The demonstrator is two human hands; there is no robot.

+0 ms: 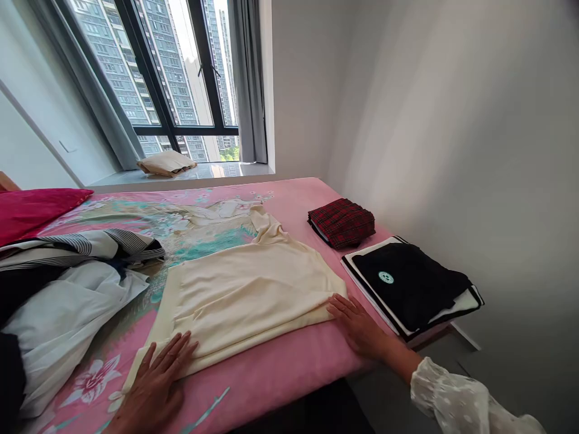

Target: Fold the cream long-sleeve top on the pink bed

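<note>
A cream long-sleeved-looking top (253, 289) lies folded lengthwise on the bed, its collar (266, 226) toward the window. My left hand (158, 380) rests with fingers stretched over the near left corner of the cloth. At the near right edge of the same garment, my right hand (355, 322) lies flat, fingertips on the fabric. Neither hand grips anything. What lies inside the fold is hidden.
On the right stand a folded red plaid garment (342, 222) and a stack of folded clothes with a black one (411, 280) on top. Loose white clothing (76, 301) and a red pillow (40, 208) lie left. The pink bedsheet (294, 355) ends near me.
</note>
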